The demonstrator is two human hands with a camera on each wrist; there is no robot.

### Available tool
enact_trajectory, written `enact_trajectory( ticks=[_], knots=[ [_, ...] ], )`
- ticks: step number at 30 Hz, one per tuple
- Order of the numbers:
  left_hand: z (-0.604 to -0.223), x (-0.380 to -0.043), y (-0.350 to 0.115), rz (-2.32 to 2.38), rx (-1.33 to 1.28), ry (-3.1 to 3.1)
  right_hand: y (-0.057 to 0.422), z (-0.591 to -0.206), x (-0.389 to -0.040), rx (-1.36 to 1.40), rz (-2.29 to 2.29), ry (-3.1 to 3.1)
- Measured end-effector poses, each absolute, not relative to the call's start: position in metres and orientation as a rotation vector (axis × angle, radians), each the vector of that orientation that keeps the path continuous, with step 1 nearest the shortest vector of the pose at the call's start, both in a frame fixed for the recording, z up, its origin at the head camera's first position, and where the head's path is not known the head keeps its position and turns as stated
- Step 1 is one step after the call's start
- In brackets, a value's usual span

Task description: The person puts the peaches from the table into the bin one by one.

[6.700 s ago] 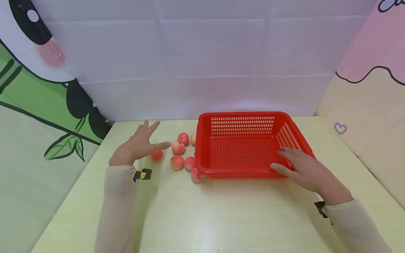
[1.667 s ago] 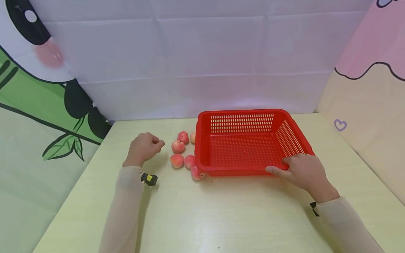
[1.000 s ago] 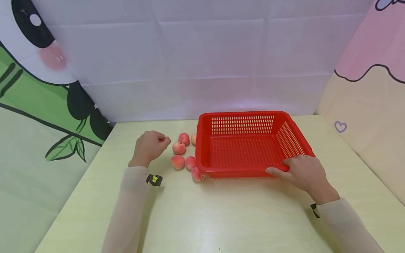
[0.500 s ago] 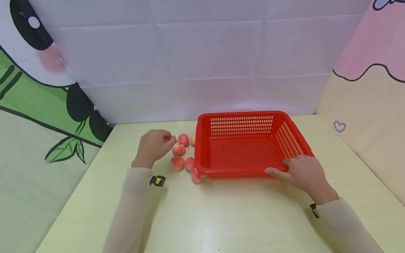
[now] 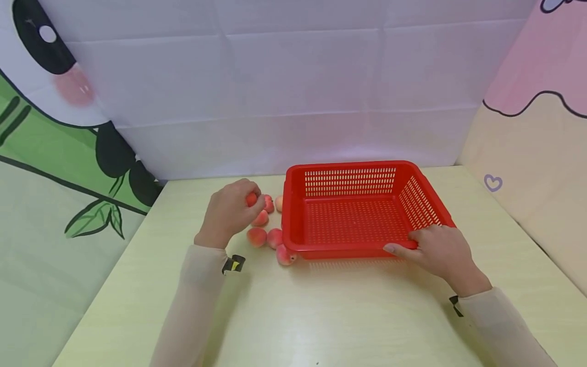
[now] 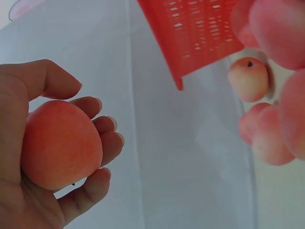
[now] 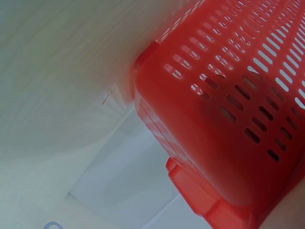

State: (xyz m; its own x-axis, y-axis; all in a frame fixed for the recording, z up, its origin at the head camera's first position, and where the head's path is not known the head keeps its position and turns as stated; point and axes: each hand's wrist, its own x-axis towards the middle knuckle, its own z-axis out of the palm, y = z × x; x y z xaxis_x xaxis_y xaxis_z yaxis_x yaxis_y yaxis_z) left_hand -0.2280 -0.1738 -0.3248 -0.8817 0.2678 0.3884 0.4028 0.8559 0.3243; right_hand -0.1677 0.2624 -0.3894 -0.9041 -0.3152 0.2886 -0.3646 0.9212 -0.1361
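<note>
In the head view my left hand [image 5: 231, 211] is at the left of the fruit group, fingers curled round an orange-red peach [image 6: 62, 145] that fills the palm in the left wrist view. Under and beside this hand are several pink-and-yellow peaches [image 5: 257, 237] on the table, a few close against the left side of a red plastic basket [image 5: 348, 253]. My right hand [image 5: 440, 252] grips the basket's rim at the near right corner, thumb along the front edge. The right wrist view shows the slotted outer side of the basket from below, with a bit of the hand at the edge.
The basket's slotted floor [image 5: 353, 219] shows bare. The pale wooden table [image 5: 312, 316] extends in front of it. A white cloth backdrop [image 5: 293, 92] rises behind, with printed cartoon panels at left and right.
Earlier the left hand was spread over a red peach on the table; now it holds that peach and has moved right, over the others. The right hand has closed on the basket rim.
</note>
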Motion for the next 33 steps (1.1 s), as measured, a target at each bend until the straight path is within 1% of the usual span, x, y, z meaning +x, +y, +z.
enact_trajectory(
  ticks=[6, 13, 17, 33],
  knots=[
    [-0.315, -0.218, -0.159, -0.535, -0.589, -2.629, 0.263, -0.39, -0.167, 0.488, 0.277, -2.833],
    [-0.311, -0.211, -0.152, -0.49, -0.625, -2.562, 0.26, -0.391, -0.167, 0.495, 0.285, -2.84],
    [-0.306, -0.213, -0.147, -0.483, -0.672, -2.514, 0.261, -0.391, -0.167, 0.49, 0.273, -2.833],
    [-0.289, -0.229, -0.132, -0.476, -0.68, -2.588, 0.263, -0.392, -0.169, 0.503, 0.273, -2.807]
  ],
)
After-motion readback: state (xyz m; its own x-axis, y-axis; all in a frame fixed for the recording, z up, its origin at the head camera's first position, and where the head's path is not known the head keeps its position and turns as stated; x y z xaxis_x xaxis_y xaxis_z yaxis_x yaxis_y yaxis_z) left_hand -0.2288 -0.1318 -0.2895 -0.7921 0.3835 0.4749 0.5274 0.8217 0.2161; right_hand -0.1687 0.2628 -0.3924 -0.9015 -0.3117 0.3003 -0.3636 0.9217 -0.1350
